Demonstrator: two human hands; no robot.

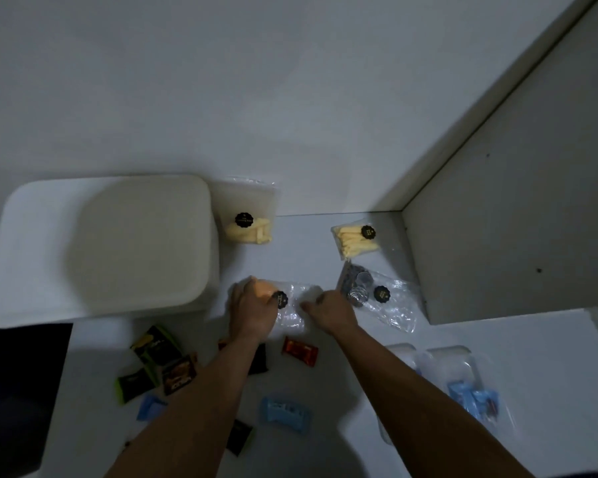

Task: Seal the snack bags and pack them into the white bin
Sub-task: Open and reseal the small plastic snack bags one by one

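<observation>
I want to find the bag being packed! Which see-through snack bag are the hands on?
The clear bag with the orange snack, nearest the person: left hand and right hand are on it. The other bags lie untouched.

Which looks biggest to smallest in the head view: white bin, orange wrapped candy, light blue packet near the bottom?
1. white bin, by far the largest.
2. light blue packet.
3. orange wrapped candy.
The packet lies nearer the camera, so 2 versus 3 is unsure.

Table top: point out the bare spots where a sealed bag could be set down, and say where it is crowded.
Bare room: the strip between the standing bag of pale sticks and the flat bag of pale sticks, beyond both hands; also the near right, past the blue packets. Crowded: the wrapped snacks below the white bin.
</observation>
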